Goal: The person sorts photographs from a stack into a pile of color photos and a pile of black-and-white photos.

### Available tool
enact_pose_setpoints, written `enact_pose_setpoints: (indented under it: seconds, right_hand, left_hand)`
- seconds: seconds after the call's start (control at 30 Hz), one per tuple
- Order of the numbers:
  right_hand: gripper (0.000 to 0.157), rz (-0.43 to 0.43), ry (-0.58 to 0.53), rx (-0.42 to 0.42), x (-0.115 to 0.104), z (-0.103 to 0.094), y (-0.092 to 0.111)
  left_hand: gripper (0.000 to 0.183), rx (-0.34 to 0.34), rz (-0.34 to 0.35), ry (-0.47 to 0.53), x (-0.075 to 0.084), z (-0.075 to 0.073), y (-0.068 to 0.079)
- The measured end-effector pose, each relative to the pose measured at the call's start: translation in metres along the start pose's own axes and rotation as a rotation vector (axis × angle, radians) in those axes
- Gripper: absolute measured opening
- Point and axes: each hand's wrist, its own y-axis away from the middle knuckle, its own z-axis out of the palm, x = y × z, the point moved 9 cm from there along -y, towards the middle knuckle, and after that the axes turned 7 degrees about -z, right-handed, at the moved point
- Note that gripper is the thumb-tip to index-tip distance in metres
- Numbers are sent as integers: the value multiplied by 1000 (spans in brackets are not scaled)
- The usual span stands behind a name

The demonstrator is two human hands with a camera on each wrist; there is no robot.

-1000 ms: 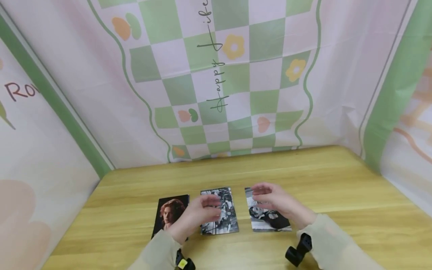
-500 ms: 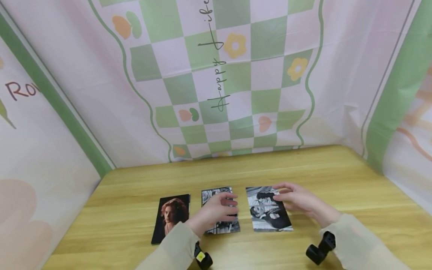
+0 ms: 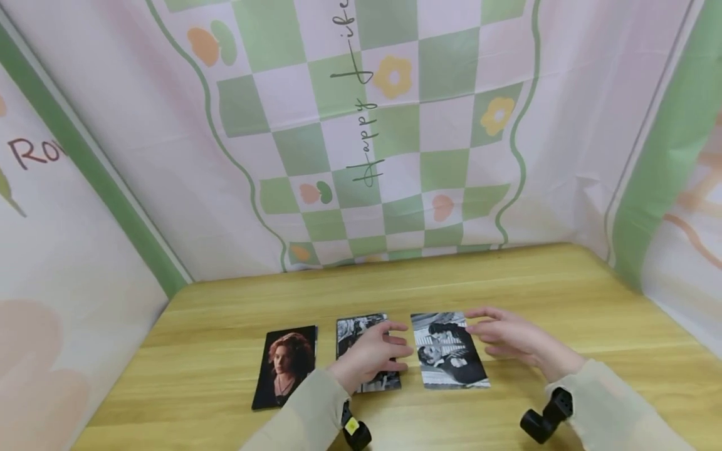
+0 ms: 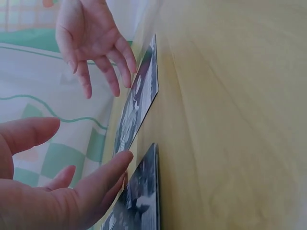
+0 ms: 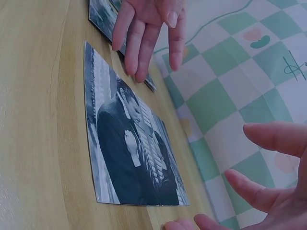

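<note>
Three photo cards lie in a row on the wooden table. The left one is a dark portrait photo (image 3: 286,364) of a red-haired person, apparently a small stack. In the middle lies a black-and-white photo (image 3: 355,326), partly hidden beneath my left hand (image 3: 375,352). The right-hand black-and-white photo (image 3: 451,351) shows two people. Hovering at the middle photo's right side, my left hand holds nothing, its fingers extended toward the gap. My right hand (image 3: 510,338) is beside the right photo's edge, fingers loosely spread and holding nothing; whether a fingertip touches it, I cannot tell.
The wooden table (image 3: 225,307) reaches back to a checkered fabric curtain (image 3: 389,144). Fabric panels also flank it on the left and right. Each wrist carries a black camera mount (image 3: 544,416).
Both hands have moved right. My right hand has drawn off the right photo to its side, uncovering it, while my left hand has slid across the middle photo. The photos stay put.
</note>
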Motion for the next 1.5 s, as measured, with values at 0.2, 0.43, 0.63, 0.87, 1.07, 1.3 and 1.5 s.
enact_pose_setpoints:
  seconds: [0.2, 0.43, 0.63, 0.87, 1.07, 1.3, 1.5]
  right_hand:
    - [60, 3, -14, -8, 0, 5, 0]
    - [61, 6, -76, -17, 1, 8, -1]
    - [60, 0, -118, -21, 4, 9, -2]
    - [58, -7, -198, -7, 7, 8, -3]
    - [50, -12, -292, 12, 12, 6, -2]
    - [51, -56, -294, 36, 20, 4, -3]
    - [61, -95, -226, 88, 20, 4, -4]
  left_hand:
    - [51, 7, -7, 11, -1, 3, -3]
    - [54, 25, 10, 15, -1, 8, -5]
    - [56, 43, 17, -1, 0, 14, -6]
    - [54, 77, 28, 37, 0, 15, -5]
    - [54, 89, 54, 52, -2, 15, -5]
    - [53, 77, 82, 78, -4, 14, -7]
    - [51, 65, 124, 37, -2, 16, -8]
